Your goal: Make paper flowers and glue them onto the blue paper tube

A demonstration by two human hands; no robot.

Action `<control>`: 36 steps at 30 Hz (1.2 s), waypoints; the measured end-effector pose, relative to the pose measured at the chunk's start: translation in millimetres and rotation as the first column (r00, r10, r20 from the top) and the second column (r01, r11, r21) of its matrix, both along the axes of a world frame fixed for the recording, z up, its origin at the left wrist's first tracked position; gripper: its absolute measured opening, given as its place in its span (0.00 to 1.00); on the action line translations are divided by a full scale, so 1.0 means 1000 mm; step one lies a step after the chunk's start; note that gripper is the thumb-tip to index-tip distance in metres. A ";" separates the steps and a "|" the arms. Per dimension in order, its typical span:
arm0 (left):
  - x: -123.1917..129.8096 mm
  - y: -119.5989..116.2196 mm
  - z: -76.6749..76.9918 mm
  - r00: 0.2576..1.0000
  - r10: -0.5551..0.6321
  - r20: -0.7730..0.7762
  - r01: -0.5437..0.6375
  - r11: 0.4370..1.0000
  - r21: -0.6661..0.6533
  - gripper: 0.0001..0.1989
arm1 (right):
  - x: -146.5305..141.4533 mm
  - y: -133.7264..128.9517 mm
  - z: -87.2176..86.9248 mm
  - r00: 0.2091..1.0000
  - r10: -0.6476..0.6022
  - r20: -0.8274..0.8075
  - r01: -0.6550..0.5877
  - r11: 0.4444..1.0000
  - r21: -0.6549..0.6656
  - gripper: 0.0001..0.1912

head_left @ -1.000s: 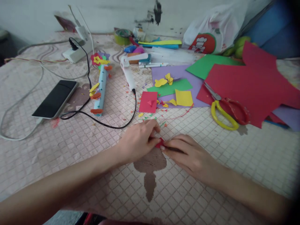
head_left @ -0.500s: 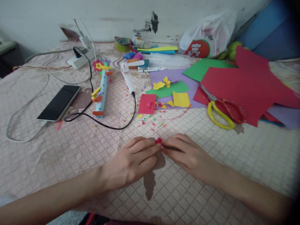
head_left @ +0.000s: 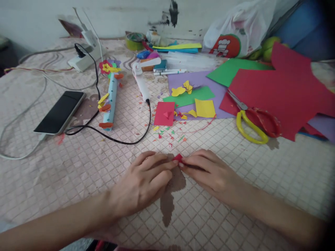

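Observation:
A small folded piece of red paper (head_left: 178,158) is held between my two hands, low over the cloth in the middle. My left hand (head_left: 146,181) pinches it from the left, with the index finger along its edge. From the right, the thumb and fingertips of my right hand (head_left: 213,172) close on it. The fingers cover much of the piece, so its exact fold is hidden. Beyond the hands lie a red paper square (head_left: 164,114), a yellow paper square (head_left: 205,108) and tiny coloured scraps (head_left: 170,133).
Scissors (head_left: 252,127) rest on large red sheets (head_left: 272,90) at right. A white corded tool shaped like a glue gun (head_left: 142,85), a decorated blue paper tube (head_left: 112,101) and a phone (head_left: 60,112) lie left. Behind stand a power strip (head_left: 85,59) and plastic bag (head_left: 238,31).
My left hand has shifted slightly left and its outer fingers have spread a little. The red piece stays between the fingertips. The view has tilted down slightly.

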State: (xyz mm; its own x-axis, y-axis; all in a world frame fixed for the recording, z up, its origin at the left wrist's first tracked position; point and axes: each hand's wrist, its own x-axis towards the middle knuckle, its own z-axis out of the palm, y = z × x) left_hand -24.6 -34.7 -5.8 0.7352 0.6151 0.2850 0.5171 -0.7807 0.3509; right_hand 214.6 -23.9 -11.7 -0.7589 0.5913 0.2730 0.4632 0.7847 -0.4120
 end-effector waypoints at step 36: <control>-0.004 0.001 -0.001 0.982 -0.180 -0.054 0.185 0.978 0.100 0.12 | -0.023 0.017 0.014 0.951 -0.310 0.009 0.283 0.856 -0.432 0.08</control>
State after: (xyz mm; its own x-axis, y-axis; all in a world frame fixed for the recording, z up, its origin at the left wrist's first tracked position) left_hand -28.5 -33.4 -6.3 0.8459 0.4379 0.3045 0.3757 -0.8944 0.2428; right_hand 192.0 -6.5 2.3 -0.5197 0.8542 -0.0159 0.6105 0.3584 -0.7063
